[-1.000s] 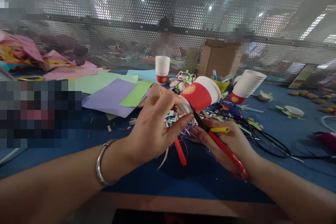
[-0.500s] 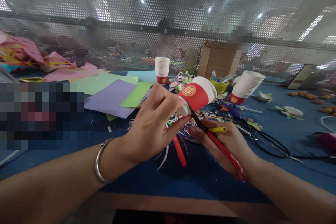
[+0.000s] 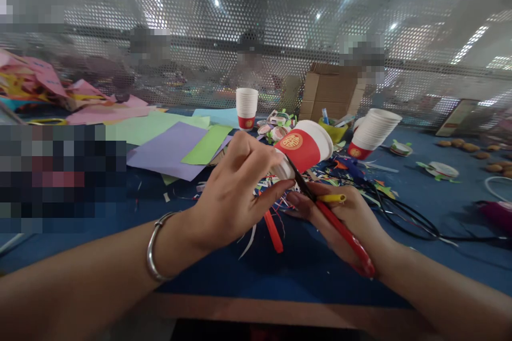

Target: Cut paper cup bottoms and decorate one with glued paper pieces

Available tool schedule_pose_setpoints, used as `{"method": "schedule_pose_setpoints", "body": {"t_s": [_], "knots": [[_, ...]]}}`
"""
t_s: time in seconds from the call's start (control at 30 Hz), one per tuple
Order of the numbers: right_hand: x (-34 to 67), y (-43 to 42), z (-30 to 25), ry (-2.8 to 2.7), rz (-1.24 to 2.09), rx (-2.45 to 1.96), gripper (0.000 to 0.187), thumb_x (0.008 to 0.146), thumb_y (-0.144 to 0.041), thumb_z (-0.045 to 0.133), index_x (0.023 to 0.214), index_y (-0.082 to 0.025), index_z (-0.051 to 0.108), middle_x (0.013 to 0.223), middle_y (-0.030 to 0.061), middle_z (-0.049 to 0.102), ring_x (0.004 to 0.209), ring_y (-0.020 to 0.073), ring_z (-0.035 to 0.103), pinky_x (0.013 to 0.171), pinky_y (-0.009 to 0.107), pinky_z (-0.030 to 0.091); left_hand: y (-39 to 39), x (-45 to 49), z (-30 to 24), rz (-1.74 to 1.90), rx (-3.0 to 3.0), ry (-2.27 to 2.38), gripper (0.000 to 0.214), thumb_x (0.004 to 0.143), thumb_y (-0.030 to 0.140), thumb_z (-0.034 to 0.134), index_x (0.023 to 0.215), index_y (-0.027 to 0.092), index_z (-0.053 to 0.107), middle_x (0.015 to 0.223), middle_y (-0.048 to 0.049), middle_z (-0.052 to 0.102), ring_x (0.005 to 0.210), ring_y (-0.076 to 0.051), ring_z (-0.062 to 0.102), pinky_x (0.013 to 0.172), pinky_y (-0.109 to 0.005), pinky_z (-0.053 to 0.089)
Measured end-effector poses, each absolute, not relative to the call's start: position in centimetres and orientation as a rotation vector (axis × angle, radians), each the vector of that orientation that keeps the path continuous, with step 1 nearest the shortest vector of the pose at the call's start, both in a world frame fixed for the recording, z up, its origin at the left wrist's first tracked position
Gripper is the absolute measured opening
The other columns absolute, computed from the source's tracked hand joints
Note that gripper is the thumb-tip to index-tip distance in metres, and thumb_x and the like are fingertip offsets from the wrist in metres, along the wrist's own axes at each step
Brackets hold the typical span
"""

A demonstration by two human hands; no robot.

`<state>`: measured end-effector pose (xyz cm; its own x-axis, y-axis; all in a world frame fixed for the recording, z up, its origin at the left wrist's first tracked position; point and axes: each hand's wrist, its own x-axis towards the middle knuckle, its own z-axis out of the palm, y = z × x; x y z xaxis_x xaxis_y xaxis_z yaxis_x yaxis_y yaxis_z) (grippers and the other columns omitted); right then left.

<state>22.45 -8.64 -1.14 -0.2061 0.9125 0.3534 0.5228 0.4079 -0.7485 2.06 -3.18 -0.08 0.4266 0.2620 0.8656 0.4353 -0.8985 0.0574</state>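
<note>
My left hand [image 3: 228,197], with a silver bangle at its wrist, grips the bottom end of a red and white paper cup [image 3: 306,144]. The cup lies tilted on its side, rim to the right, a gold emblem facing up. My right hand [image 3: 356,213] is wrapped round scissors [image 3: 347,237] with a red handle; a short yellow piece also sticks out there. The dark blades rest against the cup near its base, and their far tips are hard to see. Below the hands, a red strip [image 3: 274,230] lies on the blue table [image 3: 304,282].
Stacked paper cups [image 3: 247,104] stand behind, and another stack [image 3: 374,130] leans at right. Coloured paper sheets [image 3: 168,149] spread left. Paper scraps, a black cable [image 3: 412,218] and small paper turtles [image 3: 438,170] lie right. Behind are a cardboard box [image 3: 332,90] and perforated screen.
The cup has tipped and shifted slightly down and right between my hands. The scissors stay against it, with their blades at a slightly different angle.
</note>
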Motion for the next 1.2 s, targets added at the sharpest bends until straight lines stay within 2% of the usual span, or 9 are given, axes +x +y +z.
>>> {"method": "schedule_pose_setpoints", "body": {"t_s": [0.1,0.17,0.27,0.33,0.47,0.7,0.87,1.07,1.2], "knots": [[22.4,-8.7,-0.8,-1.858,0.484,-1.24,0.035,0.097,-0.041,0.062,0.07,-0.018,0.064,0.061,-0.0003,0.059,0.056,0.0129,0.055,0.049,0.023,0.044,-3.3,2.5,-0.2,-1.791,-2.649,-0.801,0.041,0.084,0.029,0.081,0.115,0.024,0.053,0.114,-0.0073,0.062,0.105,-0.025,0.064,0.087,-0.044,0.059],[22.4,-8.6,-0.7,-1.85,0.452,-1.225,0.033,0.097,-0.04,0.062,0.073,-0.018,0.065,0.064,0.0004,0.062,0.058,0.0134,0.057,0.052,0.023,0.045,-3.5,2.8,0.0,-2.062,-2.768,-1.016,0.047,0.082,0.036,0.083,0.115,0.023,0.052,0.119,-0.0089,0.06,0.097,-0.021,0.067,0.081,-0.039,0.062],[22.4,-8.5,-0.8,-1.858,0.514,-1.194,0.025,0.097,-0.037,0.061,0.082,-0.019,0.069,0.073,0.0028,0.069,0.07,0.0178,0.066,0.064,0.026,0.053,-3.4,3.2,0.3,-2.27,-2.916,-1.3,0.049,0.08,0.042,0.083,0.111,0.02,0.053,0.113,-0.0077,0.065,0.084,-0.016,0.069,0.07,-0.032,0.062],[22.4,-8.4,-0.9,-1.859,0.549,-1.204,0.026,0.098,-0.037,0.061,0.08,-0.02,0.068,0.074,0.0035,0.07,0.073,0.0189,0.067,0.07,0.029,0.056,-3.2,3.2,0.4,-2.307,-3.0,-1.42,0.045,0.08,0.043,0.083,0.106,0.019,0.055,0.106,-0.0057,0.068,0.08,-0.015,0.069,0.066,-0.029,0.06],[22.6,-8.3,-1.0,-1.874,0.512,-1.269,0.028,0.097,-0.039,0.062,0.079,-0.019,0.069,0.072,0.0035,0.07,0.066,0.0165,0.063,0.062,0.026,0.055,-2.9,3.3,0.2,-2.423,-3.035,-1.489,0.042,0.078,0.042,0.085,0.098,0.019,0.057,0.1,-0.0035,0.069,0.082,-0.016,0.07,0.071,-0.031,0.06],[22.8,-8.2,-1.1,-1.872,0.63,-1.25,0.029,0.092,-0.047,0.07,0.077,-0.022,0.072,0.06,0.0032,0.065,0.066,0.0227,0.066,0.053,0.03,0.055,-3.3,3.4,-0.2,-2.407,-3.053,-1.352,0.036,0.08,0.036,0.084,0.091,0.021,0.054,0.087,-0.0003,0.068,0.08,-0.016,0.069,0.07,-0.03,0.058],[22.6,-8.3,-1.2,-1.857,0.655,-1.261,0.029,0.092,-0.045,0.07,0.075,-0.022,0.07,0.063,0.0035,0.067,0.063,0.0223,0.066,0.053,0.032,0.056,-3.3,3.2,-0.5,-2.341,-3.077,-1.293,0.035,0.08,0.032,0.085,0.092,0.021,0.054,0.089,-0.0007,0.07,0.08,-0.015,0.07,0.071,-0.03,0.058],[22.5,-8.4,-1.1,-1.851,0.643,-1.263,0.033,0.096,-0.046,0.064,0.075,-0.021,0.07,0.065,0.0031,0.067,0.069,0.0209,0.067,0.059,0.029,0.058,-3.2,3.1,-0.5,-2.325,-3.078,-1.323,0.037,0.08,0.033,0.086,0.094,0.022,0.053,0.087,-0.0009,0.071,0.076,-0.015,0.07,0.067,-0.029,0.057],[22.6,-8.5,-1.0,-1.877,0.64,-1.268,0.037,0.097,-0.047,0.061,0.074,-0.02,0.069,0.062,0.0025,0.064,0.067,0.02,0.066,0.057,0.028,0.056,-3.4,3.0,-0.2,-2.285,-3.07,-1.247,0.035,0.082,0.032,0.083,0.095,0.022,0.053,0.09,-0.0007,0.07,0.079,-0.015,0.07,0.07,-0.03,0.06]]}}
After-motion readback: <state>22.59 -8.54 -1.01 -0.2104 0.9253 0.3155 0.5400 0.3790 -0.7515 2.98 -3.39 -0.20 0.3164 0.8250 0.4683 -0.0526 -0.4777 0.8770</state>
